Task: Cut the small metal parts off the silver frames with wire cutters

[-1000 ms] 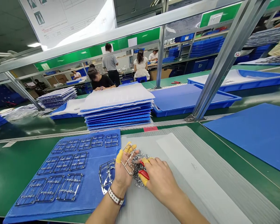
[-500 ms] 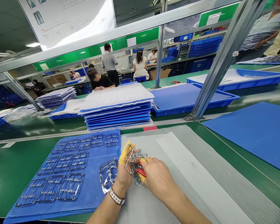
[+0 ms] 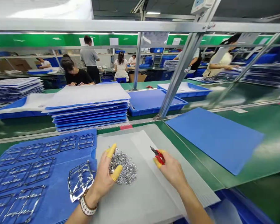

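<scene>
Yellow finger covers show on both my hands. My left hand (image 3: 105, 174) is at the left edge of a pile of small silvery pieces (image 3: 124, 169). Its thumb and forefinger stand apart; against the pile I cannot make out whether a thin frame is between them. My right hand (image 3: 171, 169) grips red-handled nippers (image 3: 159, 156), jaws pointing up and left, right of the pile and apart from it. Left of my left wrist, shiny chrome frames (image 3: 80, 180) lie stacked on a blue sheet (image 3: 57, 169). Rows of similar frames (image 3: 25, 202) lie farther left.
Under the pile is a whitish sheet (image 3: 140, 199). A tall stack of blue and white sheets (image 3: 91, 107) stands behind, beside a blue tray (image 3: 154, 99). A metal post (image 3: 177, 74) rises at the bench's back edge. To the right lies a blue board (image 3: 214, 137). Several people work beyond.
The view has swung right. My right hand has drawn the nippers away from my left hand, rightward. The frame seen in my left hand earlier is no longer clearly visible, and more of the pile shows.
</scene>
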### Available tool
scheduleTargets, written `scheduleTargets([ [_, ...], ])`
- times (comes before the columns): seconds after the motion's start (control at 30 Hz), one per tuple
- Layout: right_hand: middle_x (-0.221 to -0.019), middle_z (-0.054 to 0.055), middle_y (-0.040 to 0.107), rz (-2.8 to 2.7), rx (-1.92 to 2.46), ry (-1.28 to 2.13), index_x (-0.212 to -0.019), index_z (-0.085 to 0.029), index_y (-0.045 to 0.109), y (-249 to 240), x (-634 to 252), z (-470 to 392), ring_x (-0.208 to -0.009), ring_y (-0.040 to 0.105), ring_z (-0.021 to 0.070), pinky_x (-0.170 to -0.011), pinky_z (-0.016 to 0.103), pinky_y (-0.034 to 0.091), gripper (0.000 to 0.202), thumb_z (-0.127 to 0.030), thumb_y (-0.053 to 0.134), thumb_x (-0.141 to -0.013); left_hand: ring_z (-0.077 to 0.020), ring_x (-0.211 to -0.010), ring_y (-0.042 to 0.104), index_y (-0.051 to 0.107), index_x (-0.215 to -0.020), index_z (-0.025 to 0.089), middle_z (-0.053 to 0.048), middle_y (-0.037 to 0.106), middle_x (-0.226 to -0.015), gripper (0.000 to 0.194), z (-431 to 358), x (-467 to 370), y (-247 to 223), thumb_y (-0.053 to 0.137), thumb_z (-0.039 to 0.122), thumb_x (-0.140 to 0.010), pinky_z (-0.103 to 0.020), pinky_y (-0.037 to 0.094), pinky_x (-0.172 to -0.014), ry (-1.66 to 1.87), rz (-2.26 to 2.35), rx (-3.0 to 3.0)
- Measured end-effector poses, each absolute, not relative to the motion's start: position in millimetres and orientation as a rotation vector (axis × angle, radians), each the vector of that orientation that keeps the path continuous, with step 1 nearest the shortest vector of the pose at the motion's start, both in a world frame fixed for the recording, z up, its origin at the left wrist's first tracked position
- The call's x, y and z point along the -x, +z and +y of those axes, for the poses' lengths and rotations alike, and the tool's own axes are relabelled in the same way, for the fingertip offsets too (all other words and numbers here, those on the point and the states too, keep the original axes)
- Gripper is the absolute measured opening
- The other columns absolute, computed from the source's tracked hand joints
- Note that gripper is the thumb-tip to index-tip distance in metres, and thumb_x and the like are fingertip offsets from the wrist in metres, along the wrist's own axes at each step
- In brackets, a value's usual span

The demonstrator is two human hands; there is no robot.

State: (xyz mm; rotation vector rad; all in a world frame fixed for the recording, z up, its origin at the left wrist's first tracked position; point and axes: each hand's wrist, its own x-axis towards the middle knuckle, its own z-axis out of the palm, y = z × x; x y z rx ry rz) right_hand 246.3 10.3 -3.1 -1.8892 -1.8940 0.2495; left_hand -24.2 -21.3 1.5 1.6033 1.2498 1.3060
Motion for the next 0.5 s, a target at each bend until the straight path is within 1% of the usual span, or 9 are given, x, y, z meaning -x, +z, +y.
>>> scheduleTargets([
  [0.1,-0.096,0.005,0.068,-1.904,1.997,0.175,-0.103,-0.02,0.057,-9,-267,20,-0.084,0.063,0.0187,-0.069,0.029,0.044,0.026,-0.029,0.044,-0.083,-0.0308,-0.123,0.04,0.032,-0.141,0.029,-0.01,0.046,-0.132,0.071,-26,23,5,0.062,0.035,-0.077,-0.051,0.03,-0.103,1.201,1.35,-1.971],
  [0.17,-0.098,0.006,0.068,-1.949,2.0,0.157,-0.104,-0.019,0.058,-14,-270,26,-0.087,0.062,0.0186,-0.071,0.028,0.044,0.027,-0.027,0.045,-0.082,-0.0308,-0.121,0.04,0.025,-0.144,0.03,-0.012,0.044,-0.132,0.076,-31,28,12,0.062,0.035,-0.078,-0.05,0.033,-0.101,1.158,1.39,-2.152],
  [0.23,-0.096,0.007,0.068,-1.986,1.981,0.167,-0.102,-0.019,0.059,-19,-267,32,-0.087,0.063,0.0195,-0.07,0.028,0.043,0.026,-0.026,0.045,-0.081,-0.0308,-0.12,0.04,0.022,-0.145,0.029,-0.012,0.043,-0.133,0.079,-38,42,21,0.062,0.037,-0.077,-0.049,0.034,-0.1,1.107,1.457,-2.284],
  [0.33,-0.092,0.01,0.069,-2.044,1.993,0.224,-0.099,-0.019,0.061,-26,-264,37,-0.079,0.064,0.0226,-0.062,0.03,0.042,0.028,-0.025,0.04,-0.082,-0.0314,-0.119,0.04,0.023,-0.144,0.03,-0.012,0.044,-0.133,0.081,-50,74,30,0.064,0.042,-0.075,-0.049,0.034,-0.099,0.958,1.618,-2.388],
  [0.4,-0.098,0.011,0.068,-2.074,2.091,0.294,-0.103,-0.02,0.061,-30,-264,41,-0.08,0.065,0.0249,-0.06,0.032,0.042,0.032,-0.026,0.039,-0.08,-0.0328,-0.117,0.041,0.026,-0.144,0.031,-0.012,0.046,-0.132,0.083,-58,97,28,0.065,0.048,-0.072,-0.051,0.034,-0.097,0.816,1.76,-2.375],
  [0.43,-0.101,0.013,0.068,-2.085,2.121,0.33,-0.103,-0.02,0.061,-32,-265,45,-0.081,0.065,0.0265,-0.059,0.033,0.043,0.033,-0.028,0.039,-0.08,-0.0338,-0.117,0.041,0.028,-0.143,0.031,-0.013,0.046,-0.132,0.085,-61,107,24,0.066,0.051,-0.07,-0.052,0.033,-0.097,0.745,1.827,-2.345],
  [0.5,-0.099,0.015,0.068,-2.087,2.174,0.381,-0.106,-0.02,0.062,-36,-267,52,-0.079,0.065,0.0296,-0.059,0.036,0.044,0.037,-0.034,0.043,-0.078,-0.036,-0.118,0.04,0.03,-0.142,0.032,-0.013,0.047,-0.133,0.09,-65,123,13,0.069,0.056,-0.065,-0.055,0.031,-0.097,0.636,1.915,-2.261],
])
